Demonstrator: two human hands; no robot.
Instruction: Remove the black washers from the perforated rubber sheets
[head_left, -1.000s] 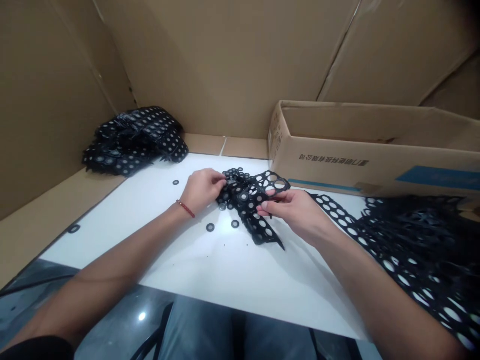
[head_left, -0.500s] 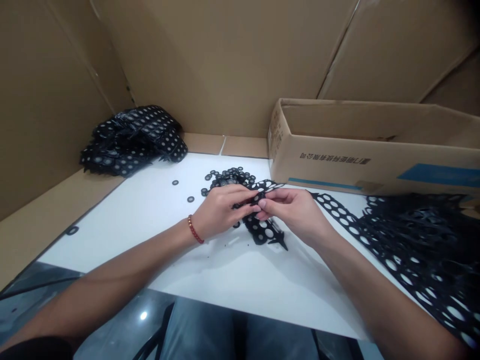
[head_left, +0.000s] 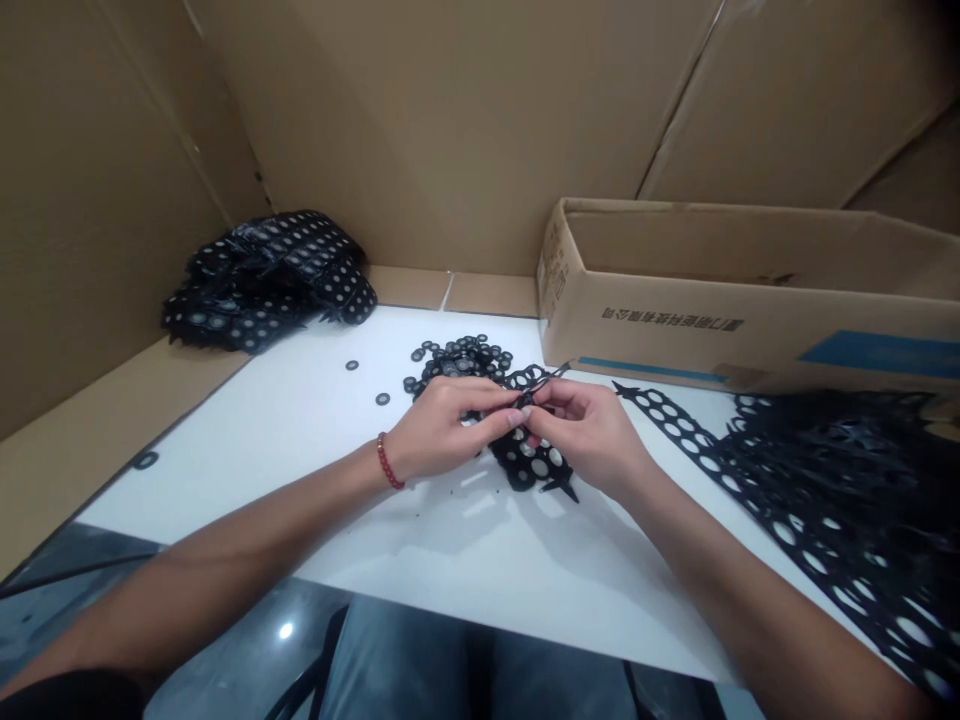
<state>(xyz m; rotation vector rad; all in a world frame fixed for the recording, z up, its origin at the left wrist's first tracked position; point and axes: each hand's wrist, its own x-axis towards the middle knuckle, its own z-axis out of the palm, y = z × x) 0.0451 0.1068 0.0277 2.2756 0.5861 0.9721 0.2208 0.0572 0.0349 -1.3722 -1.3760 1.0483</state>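
A black perforated rubber sheet (head_left: pixel 523 467) is pinched between my two hands over the white table. My left hand (head_left: pixel 454 415), with a red bead bracelet on the wrist, has its thumb and fingers closed on the sheet's near left part. Thumb to thumb with it, my right hand (head_left: pixel 592 425) grips the same sheet from the right. The fingertips hide the spot they work on. Behind my left hand lies a pile of small black rubber rings (head_left: pixel 465 355), partly covered by that hand. A few loose rings (head_left: pixel 382 399) lie to its left.
A bundle of black sheets with discs in them (head_left: pixel 277 275) sits at the back left. An open cardboard box (head_left: pixel 675 320) stands at the back right. Before it lies a heap of punched-out black sheets (head_left: pixel 840 480). Cardboard walls (head_left: pixel 450 130) enclose the white table (head_left: pixel 300 480).
My fingers have shifted slightly on the sheet, the left thumb moving up against the right one. The sheet's upper strip shows emptier holes between the hands. The rest looks the same.
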